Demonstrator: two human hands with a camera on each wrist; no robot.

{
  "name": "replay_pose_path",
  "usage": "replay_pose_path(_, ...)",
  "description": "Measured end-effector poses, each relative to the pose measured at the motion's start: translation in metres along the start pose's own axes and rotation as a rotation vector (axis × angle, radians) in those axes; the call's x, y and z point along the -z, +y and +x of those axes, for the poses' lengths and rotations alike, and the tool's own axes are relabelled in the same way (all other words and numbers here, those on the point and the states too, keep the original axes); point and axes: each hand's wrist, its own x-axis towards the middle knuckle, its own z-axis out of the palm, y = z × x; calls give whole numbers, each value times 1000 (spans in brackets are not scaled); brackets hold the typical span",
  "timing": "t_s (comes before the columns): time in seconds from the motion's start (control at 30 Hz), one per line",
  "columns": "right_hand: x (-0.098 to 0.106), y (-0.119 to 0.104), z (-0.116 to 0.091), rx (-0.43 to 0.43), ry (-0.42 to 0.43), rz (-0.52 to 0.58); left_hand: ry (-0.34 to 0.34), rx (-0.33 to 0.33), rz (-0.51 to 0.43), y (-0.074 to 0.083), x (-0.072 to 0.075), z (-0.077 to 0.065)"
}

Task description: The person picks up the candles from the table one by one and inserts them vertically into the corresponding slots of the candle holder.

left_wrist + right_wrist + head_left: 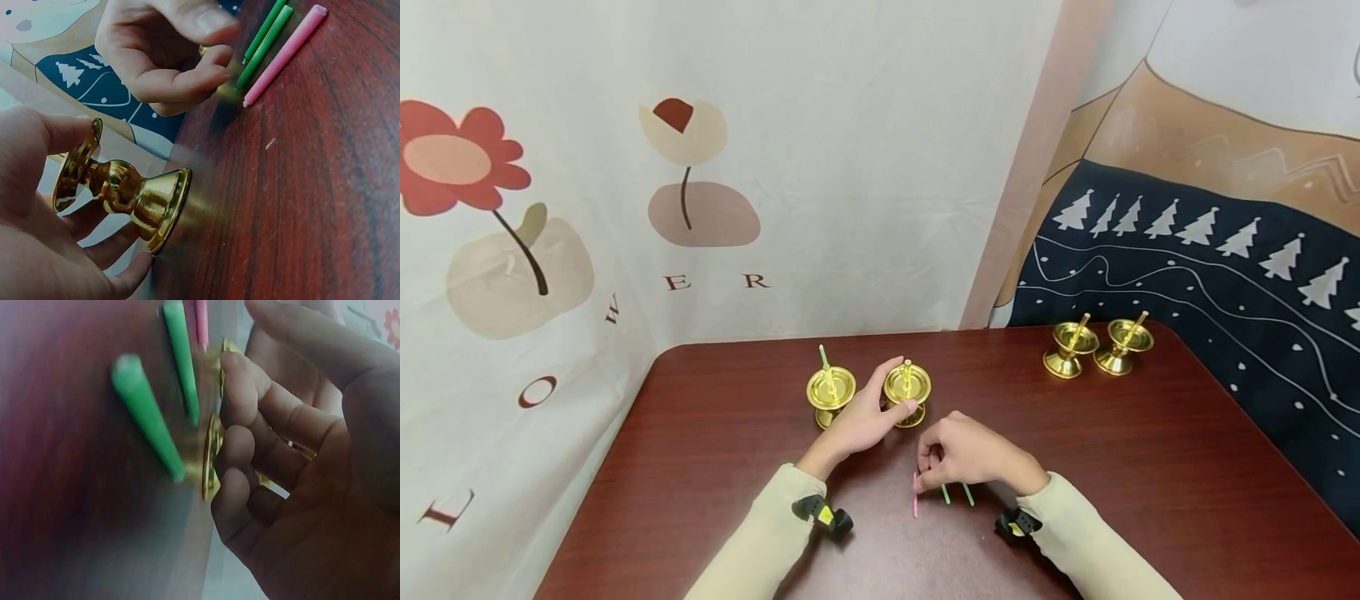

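My left hand (861, 421) holds a brass candle holder (907, 392) that stands upright on the table. In the left wrist view its thumb lies on the dish rim, with the fingers behind the stem and base. My right hand (966, 450) is low over the table, fingers bent, thumb and index apart with nothing between them. Right by its fingertips lies a pink candle (284, 56). Beside that lie two green candles (147, 419), partly hidden by the right hand in the head view. A second brass holder (831, 389), left of the held one, carries a green candle (823, 357).
Two more brass candle holders (1071, 346) stand together at the back right of the dark red table (700, 467). Behind the table's far edge hangs a printed cloth (850, 167) with flowers and letters, and a darker tree-patterned one (1187, 250) at the right.
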Motion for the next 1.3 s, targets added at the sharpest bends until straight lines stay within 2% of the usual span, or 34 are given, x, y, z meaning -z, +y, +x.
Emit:
replay_pose_path(0.27,-16,-20,2,-103,-32,-143,-10,-2,-16,-1,0,0)
replay_pose_path(0.4,-19,-22,2,-120,-34,-163,-8,1,-16,-2,0,0)
replay_pose_path(0.5,-17,-21,3,-74,-42,-156,-7,6,-9,-3,0,1)
replay_pose_path(0.67,-8,-15,4,54,-89,-148,-12,15,0,-3,0,0)
replay_pose_path(0.77,-4,-12,3,93,-121,-131,-11,15,1,-2,1,0)
replay_pose_path(0.93,-1,-9,2,106,-134,-125,-8,14,8,-2,1,1)
replay_pose_path(1.3,-6,-1,3,124,-98,-129,-15,13,12,-1,1,1)
